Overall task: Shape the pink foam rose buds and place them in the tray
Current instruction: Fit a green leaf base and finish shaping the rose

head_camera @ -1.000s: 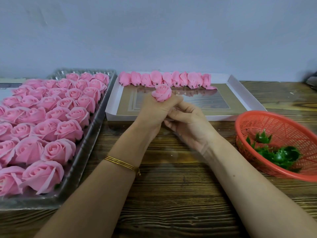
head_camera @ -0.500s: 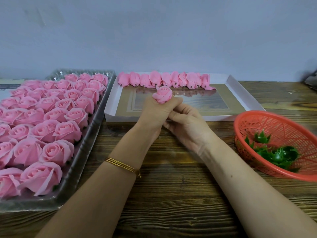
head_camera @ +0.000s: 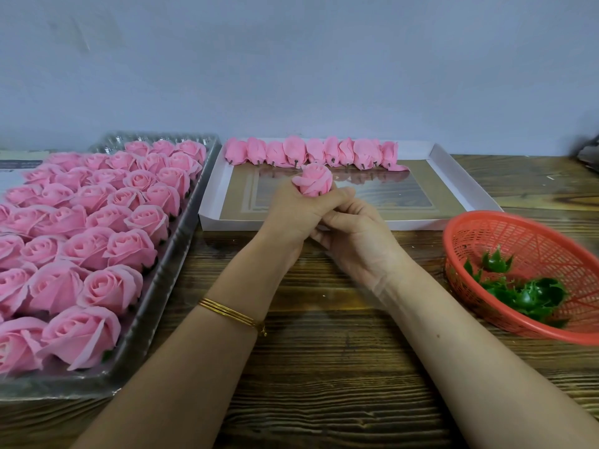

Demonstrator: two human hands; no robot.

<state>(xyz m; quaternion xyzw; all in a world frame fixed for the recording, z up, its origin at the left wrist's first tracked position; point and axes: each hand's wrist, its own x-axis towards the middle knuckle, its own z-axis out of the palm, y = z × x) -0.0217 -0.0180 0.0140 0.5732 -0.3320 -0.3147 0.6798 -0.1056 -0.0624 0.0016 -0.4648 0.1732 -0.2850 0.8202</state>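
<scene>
Left hand (head_camera: 291, 215) grips a pink foam rose bud (head_camera: 314, 181). Right hand (head_camera: 356, 231) curls in beneath, though I can't tell if it pinches the base. Just beyond, one row of shaped buds (head_camera: 311, 153) lines the white tray (head_camera: 453, 176), so it looks like early going, with the open roses (head_camera: 97, 222) at left probably to come.

My left hand (head_camera: 291, 215) grips the rose bud (head_camera: 315, 180) and buries its lower part, so the base does not show. My right hand (head_camera: 356, 238) tucks its fingertips behind the left; whether they touch the bud I cannot tell. The clear tray (head_camera: 168, 254) runs off the left edge. The right edge cuts the red basket (head_camera: 518, 228), whose rim is smeared. A dark thing (head_camera: 588, 153) far right is cropped, unreadable.
</scene>
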